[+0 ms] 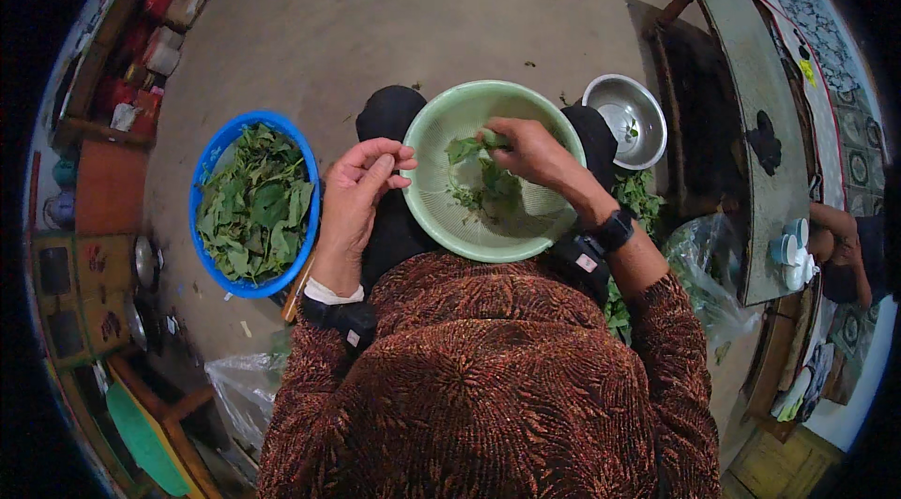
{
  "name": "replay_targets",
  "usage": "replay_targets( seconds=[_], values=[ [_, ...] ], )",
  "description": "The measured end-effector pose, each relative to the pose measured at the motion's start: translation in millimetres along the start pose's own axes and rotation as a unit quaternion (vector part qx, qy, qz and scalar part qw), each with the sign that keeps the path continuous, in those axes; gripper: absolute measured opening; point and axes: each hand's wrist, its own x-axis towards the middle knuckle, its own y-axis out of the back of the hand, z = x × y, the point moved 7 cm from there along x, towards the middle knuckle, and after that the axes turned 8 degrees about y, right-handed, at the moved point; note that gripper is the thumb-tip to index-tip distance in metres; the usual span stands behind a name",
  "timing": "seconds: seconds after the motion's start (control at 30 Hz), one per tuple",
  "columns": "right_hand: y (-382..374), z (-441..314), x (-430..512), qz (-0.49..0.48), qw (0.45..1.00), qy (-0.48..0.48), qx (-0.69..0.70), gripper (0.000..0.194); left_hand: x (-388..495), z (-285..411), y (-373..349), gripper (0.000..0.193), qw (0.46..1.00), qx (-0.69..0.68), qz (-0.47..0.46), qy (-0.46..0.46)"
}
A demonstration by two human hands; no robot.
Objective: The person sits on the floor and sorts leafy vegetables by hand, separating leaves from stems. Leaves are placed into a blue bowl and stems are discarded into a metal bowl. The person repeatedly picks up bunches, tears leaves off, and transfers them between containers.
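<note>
A light green plastic colander [422,112] rests across my lap, with a small heap of leafy greens [501,182] inside. Over its bowl, my right hand [524,150] pinches a leafy sprig [462,149]; the fingertips are partly hidden behind the hand. My left hand [366,175] hovers by the colander's left rim, fingers loosely curled and apart, and I see nothing between them. Whether its fingertips touch the rim is hard to tell. To the left, a blue plastic basket [199,245] is heaped with picked green leaves [257,207].
Beyond my right knee stands a steel bowl [607,101] holding a few leaf bits. More greens [637,196] and a clear plastic bag [711,266] lie to the right, near a table [767,196] with white cups [792,245]. Another person's arm [838,228] shows beyond it.
</note>
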Motion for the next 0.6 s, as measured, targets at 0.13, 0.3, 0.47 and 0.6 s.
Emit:
replay_targets(
  seconds=[0.13,0.3,0.47,0.6],
  values=[
    [-38.8,3.6,22.4,-0.118,0.961,-0.041,-0.248,0.042,7.2,-17.6,0.4,0.019,0.998,-0.059,-0.002,0.014],
    [-58.9,3.0,27.8,-0.116,0.945,-0.01,-0.307,0.028,3.6,-25.4,1.1,0.019,0.997,-0.074,-0.005,0.022],
    [-5.0,7.9,15.4,-0.015,0.988,-0.007,-0.153,0.029,-0.3,-29.6,5.3,0.019,0.996,-0.082,-0.004,0.028],
    [27.2,27.3,-6.1,-0.01,0.997,-0.075,0.017,0.034,0.7,-34.2,6.7,0.018,0.995,-0.091,-0.008,0.033]
  ],
)
